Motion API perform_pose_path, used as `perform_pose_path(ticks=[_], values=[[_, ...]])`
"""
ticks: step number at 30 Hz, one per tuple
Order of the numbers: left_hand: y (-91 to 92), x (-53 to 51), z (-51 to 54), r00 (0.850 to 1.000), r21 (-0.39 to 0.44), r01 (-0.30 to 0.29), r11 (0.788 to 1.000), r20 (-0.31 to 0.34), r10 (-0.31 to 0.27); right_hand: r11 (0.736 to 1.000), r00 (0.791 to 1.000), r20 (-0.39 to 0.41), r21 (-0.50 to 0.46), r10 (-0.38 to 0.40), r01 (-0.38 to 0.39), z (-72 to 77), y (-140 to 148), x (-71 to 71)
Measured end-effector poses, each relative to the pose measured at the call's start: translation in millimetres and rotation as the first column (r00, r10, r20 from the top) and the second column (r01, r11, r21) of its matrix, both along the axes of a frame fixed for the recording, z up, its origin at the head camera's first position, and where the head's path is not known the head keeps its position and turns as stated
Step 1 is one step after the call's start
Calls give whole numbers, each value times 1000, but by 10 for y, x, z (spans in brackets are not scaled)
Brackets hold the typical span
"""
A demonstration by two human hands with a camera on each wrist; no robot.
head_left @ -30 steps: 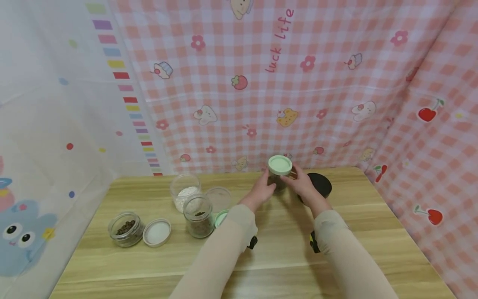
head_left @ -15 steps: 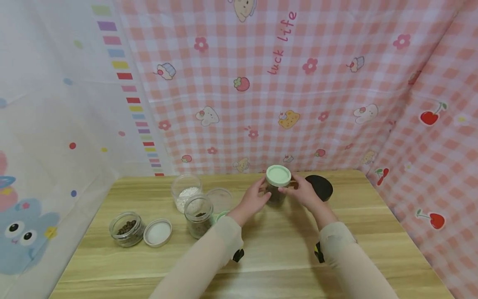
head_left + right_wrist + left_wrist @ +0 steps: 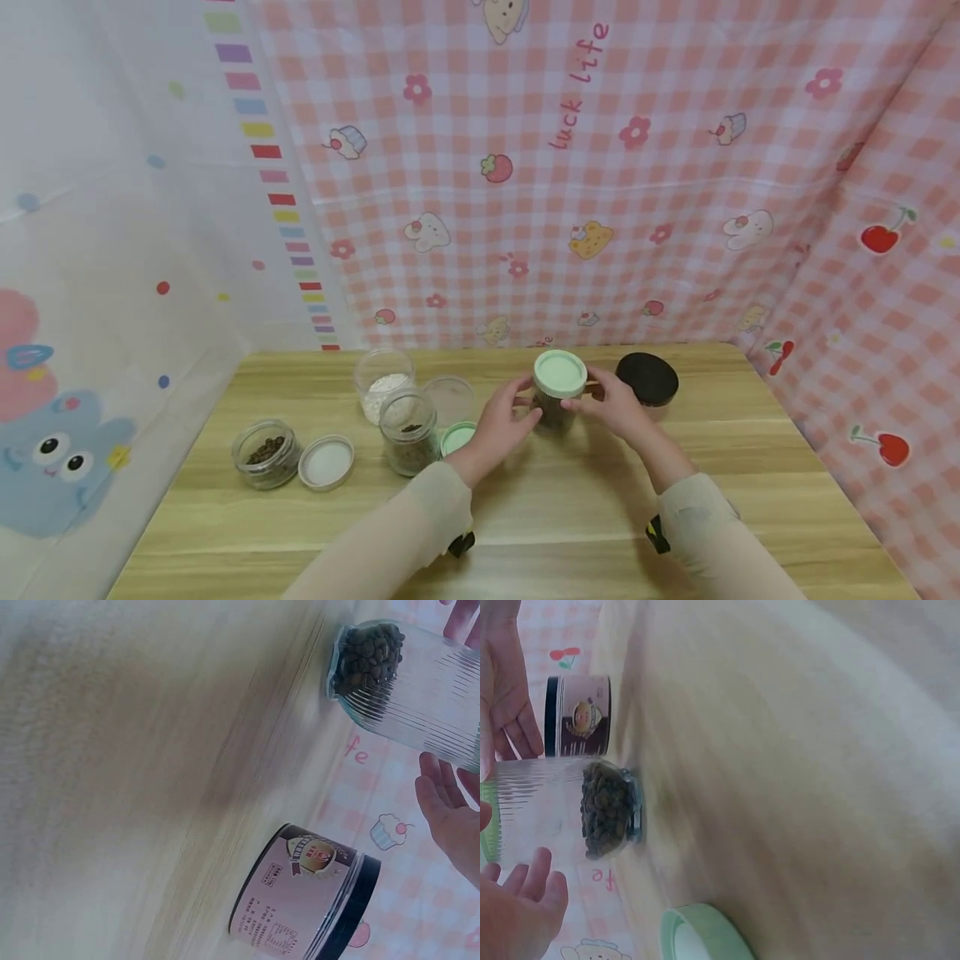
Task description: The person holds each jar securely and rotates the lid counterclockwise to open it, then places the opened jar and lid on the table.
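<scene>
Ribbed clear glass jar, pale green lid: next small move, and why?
Probably steady the jar with the left hand and twist its pale green lid with the right hand: both hands hold it, lid on, while the squat clear jar of brown pieces stands open.

Pretty basic jar point(image 3: 555, 414): clear ribbed glass, mint-green lid point(image 3: 560, 372) on top, dark brown bits point(image 3: 606, 810) just in the bottom. It's upright, toward the back of the table point(image 3: 570, 517), can't tell if the base touches.

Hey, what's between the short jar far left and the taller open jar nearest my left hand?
A pale lid lies between the short jar and the taller jar; only the head view shows it.
</scene>
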State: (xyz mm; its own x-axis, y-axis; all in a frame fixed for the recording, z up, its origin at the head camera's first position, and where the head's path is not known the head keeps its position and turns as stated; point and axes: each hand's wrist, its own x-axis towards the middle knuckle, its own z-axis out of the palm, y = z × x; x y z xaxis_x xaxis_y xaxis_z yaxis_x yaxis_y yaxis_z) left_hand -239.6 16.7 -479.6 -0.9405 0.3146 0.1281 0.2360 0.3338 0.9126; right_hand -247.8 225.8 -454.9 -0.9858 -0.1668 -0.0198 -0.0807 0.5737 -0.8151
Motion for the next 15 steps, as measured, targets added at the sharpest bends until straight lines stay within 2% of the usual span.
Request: perform_pose_path(ticks=[5,12,15], values=[[-44,110,-37,1000,10,4,1000,-17,-4,1000,1000,-21,21,14,-14,-2,-4,104],[-103,245,-92,996,-42,-13,999,-91,9,998,992,-104,33,65,-62,-44,-24,237],[-125,289,-115,994,-50,-27,998,-103,21,997,990,-123,50,72,-66,-55,-46,302]])
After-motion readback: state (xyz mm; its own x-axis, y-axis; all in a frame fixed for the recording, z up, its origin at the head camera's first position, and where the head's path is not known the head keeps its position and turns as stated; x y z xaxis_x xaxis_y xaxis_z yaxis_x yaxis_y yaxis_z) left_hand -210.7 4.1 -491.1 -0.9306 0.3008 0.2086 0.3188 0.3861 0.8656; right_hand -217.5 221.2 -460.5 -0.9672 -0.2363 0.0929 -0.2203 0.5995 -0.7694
